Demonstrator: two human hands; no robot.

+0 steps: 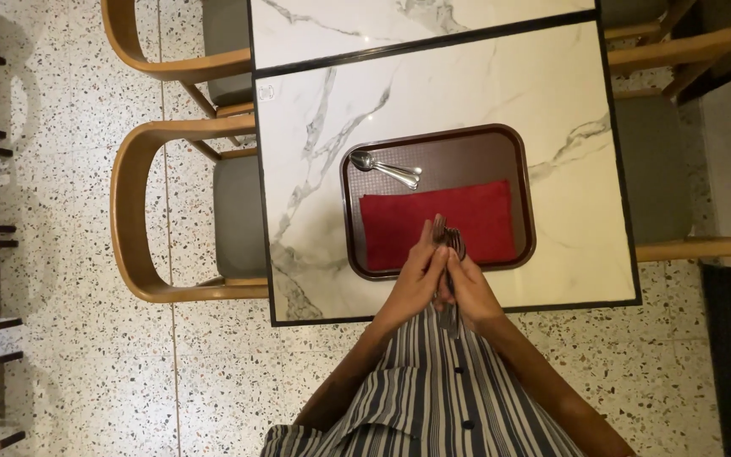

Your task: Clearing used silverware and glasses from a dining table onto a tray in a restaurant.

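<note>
Both hands meet at the table's near edge, closed together around a bundle of metal cutlery [453,243] whose tips, fork tines among them, stick up above the fingers. My left hand [416,275] wraps the bundle from the left and my right hand [469,288] from the right. Just beyond the hands lies a dark brown tray [442,142] with a red cloth [399,224] spread across its near half. Two spoons [385,168] rest side by side in the tray's far left corner.
The tray sits on a white marble table [484,85] with a dark edge, and a second marble table [340,25] abuts it at the far side. Wooden chairs with grey seats [141,211] stand left and right [662,169]. The floor is speckled terrazzo [69,355].
</note>
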